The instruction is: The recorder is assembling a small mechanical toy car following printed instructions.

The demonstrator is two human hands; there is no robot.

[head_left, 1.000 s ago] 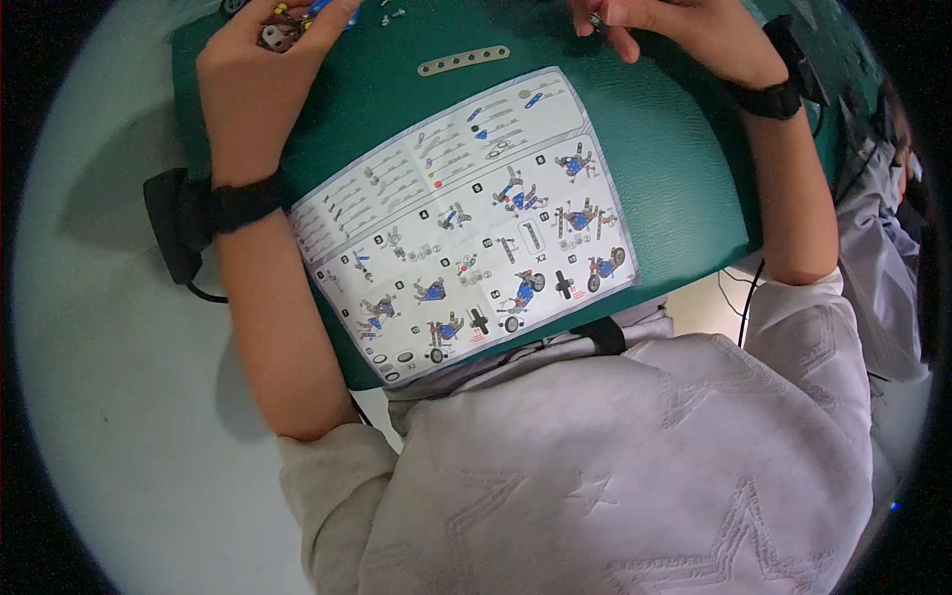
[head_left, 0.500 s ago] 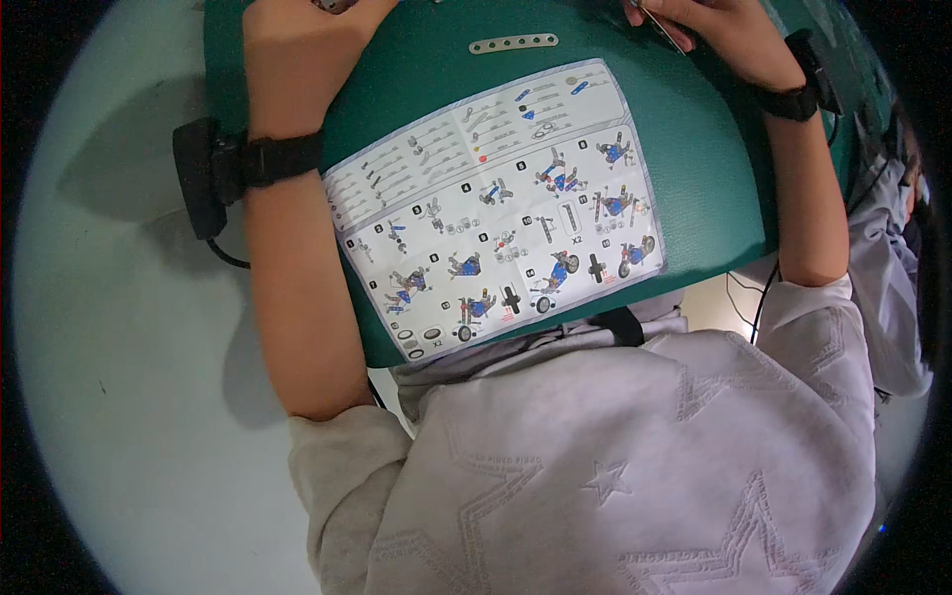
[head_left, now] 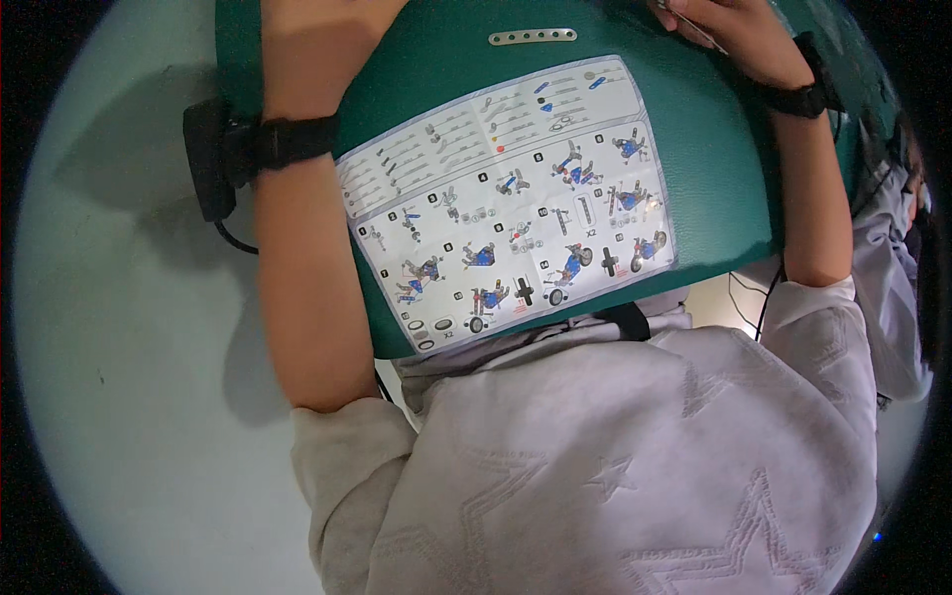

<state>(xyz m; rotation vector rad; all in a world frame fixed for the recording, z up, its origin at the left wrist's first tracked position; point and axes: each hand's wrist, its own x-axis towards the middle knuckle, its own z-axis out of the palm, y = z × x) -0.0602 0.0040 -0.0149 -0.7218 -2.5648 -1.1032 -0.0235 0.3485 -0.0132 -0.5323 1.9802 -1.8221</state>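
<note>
Fingers of right hand [head_left: 732, 32], one o'clock: pinching slim metal piece [head_left: 705, 37]. Left hand [head_left: 322, 45], eleven o'clock: grip indeterminable. Sheet [head_left: 508, 213] face-up, presumably for reading.

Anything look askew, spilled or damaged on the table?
Nothing looks spilled or damaged. Only the sheet stands out mildly: it lies at a slant, its near-left corner close to the edge of the table. The strip lies flat beyond it. The left hand has its fingers out of frame.
</note>
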